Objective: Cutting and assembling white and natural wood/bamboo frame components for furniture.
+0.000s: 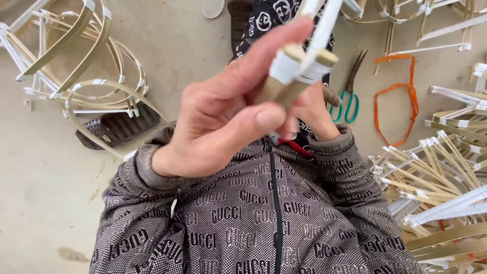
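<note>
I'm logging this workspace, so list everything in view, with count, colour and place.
bamboo strips bound with white tape: a few, tan and white, pinched in both hands at centre
scissors: one, green handles, on the floor right of the hands
orange band: one loop, orange, on the floor right of the scissors
curved bamboo frames: several, tan with white tape, upper left
taped bamboo sticks: a large pile, tan and white, right edge
dark slipper: one, dark grey, under the left frames
concrete floor: grey, all around
patterned jacket: one, brown, bottom centre
left hand: fingers gripping the strips
right hand: mostly hidden behind the left hand
</note>
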